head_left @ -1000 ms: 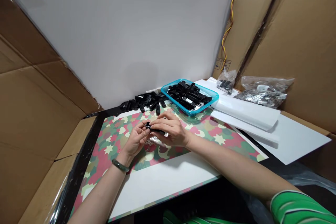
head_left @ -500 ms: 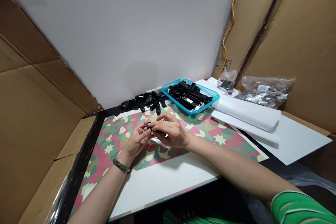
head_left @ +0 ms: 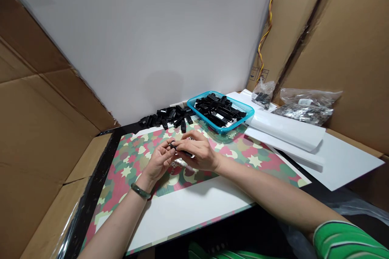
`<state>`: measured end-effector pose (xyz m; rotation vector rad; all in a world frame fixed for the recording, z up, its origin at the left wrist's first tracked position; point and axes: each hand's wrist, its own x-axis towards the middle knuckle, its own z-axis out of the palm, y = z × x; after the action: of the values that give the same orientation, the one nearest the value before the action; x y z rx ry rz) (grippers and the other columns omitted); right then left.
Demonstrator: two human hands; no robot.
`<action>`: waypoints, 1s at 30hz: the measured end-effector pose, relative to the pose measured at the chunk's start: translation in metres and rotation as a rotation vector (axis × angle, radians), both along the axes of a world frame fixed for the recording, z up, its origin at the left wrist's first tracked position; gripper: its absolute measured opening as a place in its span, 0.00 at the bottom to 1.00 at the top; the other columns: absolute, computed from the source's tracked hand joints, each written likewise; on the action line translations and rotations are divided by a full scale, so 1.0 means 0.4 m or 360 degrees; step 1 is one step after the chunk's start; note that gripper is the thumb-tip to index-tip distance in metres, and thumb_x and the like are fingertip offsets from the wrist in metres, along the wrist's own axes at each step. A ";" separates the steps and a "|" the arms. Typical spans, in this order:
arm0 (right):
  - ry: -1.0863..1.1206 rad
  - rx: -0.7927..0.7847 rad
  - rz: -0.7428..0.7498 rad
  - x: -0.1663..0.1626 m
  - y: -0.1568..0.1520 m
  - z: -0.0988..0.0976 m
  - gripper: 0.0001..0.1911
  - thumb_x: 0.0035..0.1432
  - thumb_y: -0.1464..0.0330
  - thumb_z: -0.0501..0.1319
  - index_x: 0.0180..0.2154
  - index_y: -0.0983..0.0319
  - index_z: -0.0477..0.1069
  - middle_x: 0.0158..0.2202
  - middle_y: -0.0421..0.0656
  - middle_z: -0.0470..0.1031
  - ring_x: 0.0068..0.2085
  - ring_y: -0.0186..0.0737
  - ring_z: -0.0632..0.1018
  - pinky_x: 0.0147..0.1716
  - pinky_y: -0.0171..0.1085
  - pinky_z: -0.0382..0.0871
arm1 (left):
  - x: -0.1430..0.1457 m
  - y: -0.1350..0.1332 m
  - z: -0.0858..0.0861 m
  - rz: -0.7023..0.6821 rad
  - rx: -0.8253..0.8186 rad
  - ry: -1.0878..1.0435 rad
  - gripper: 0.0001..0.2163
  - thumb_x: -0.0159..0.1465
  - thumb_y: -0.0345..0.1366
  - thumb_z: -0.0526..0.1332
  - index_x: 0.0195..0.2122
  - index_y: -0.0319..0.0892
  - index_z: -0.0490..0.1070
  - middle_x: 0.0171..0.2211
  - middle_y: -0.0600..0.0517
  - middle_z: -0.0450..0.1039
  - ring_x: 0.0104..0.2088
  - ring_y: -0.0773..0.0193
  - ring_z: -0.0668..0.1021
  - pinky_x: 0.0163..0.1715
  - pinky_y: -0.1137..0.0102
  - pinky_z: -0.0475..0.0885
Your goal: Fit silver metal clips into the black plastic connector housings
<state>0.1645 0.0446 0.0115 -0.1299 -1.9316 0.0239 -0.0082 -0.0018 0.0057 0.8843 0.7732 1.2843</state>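
Over the patterned sheet (head_left: pixel 127 178), my left hand (head_left: pixel 160 159) and my right hand (head_left: pixel 197 153) meet at a small black plastic part (head_left: pixel 174 145). My left thumb and fingers pinch its left end. My right fingers are closed over the other end and hide most of it, so its exact kind does not show. Beneath the hands lies a little heap of small shiny pieces (head_left: pixel 180 163), partly covered by them. Just beyond, a loose pile of black plastic parts (head_left: pixel 170 115) lies along the wall.
A blue basket (head_left: pixel 223 130) full of black parts stands behind my right hand. Right of it lie white rolled sheets (head_left: pixel 285 131), a bag of metal pieces (head_left: pixel 306 109) and a smaller bag (head_left: pixel 263 96). Cardboard walls (head_left: pixel 39 129) enclose both sides.
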 end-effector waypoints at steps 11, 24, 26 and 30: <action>-0.0115 -0.0121 -0.0053 0.001 -0.007 0.016 0.11 0.66 0.69 0.57 0.49 0.63 0.70 0.35 0.46 0.78 0.38 0.44 0.74 0.38 0.43 0.74 | -0.007 0.005 0.000 0.0026 0.0019 0.0018 0.16 0.51 0.35 0.75 0.40 0.40 0.75 0.34 0.54 0.77 0.31 0.69 0.78 0.36 0.75 0.76; 0.0233 -0.0605 0.0044 0.002 -0.013 0.018 0.10 0.61 0.69 0.62 0.46 0.60 0.72 0.38 0.46 0.78 0.41 0.44 0.73 0.43 0.45 0.71 | 0.002 0.012 0.004 0.0270 0.0119 0.0326 0.17 0.47 0.38 0.77 0.37 0.41 0.78 0.37 0.49 0.78 0.38 0.62 0.79 0.37 0.71 0.76; 0.0337 -0.0873 0.0011 0.004 -0.011 0.029 0.07 0.59 0.69 0.62 0.42 0.60 0.73 0.39 0.45 0.77 0.42 0.44 0.74 0.43 0.45 0.70 | 0.005 0.012 -0.003 0.0279 0.0137 0.0376 0.17 0.47 0.37 0.77 0.36 0.42 0.78 0.36 0.50 0.77 0.38 0.62 0.78 0.37 0.70 0.77; 0.0139 -0.1704 0.0232 0.002 0.017 0.032 0.11 0.52 0.66 0.66 0.38 0.62 0.73 0.40 0.45 0.75 0.37 0.40 0.75 0.37 0.40 0.70 | 0.010 0.012 -0.019 0.0261 0.0192 0.0473 0.16 0.47 0.38 0.77 0.36 0.41 0.78 0.34 0.50 0.76 0.35 0.63 0.77 0.34 0.71 0.75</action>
<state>0.1655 0.0515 0.0245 -0.6768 -1.6486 1.1392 -0.0041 0.0032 -0.0020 1.1447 1.0267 1.3712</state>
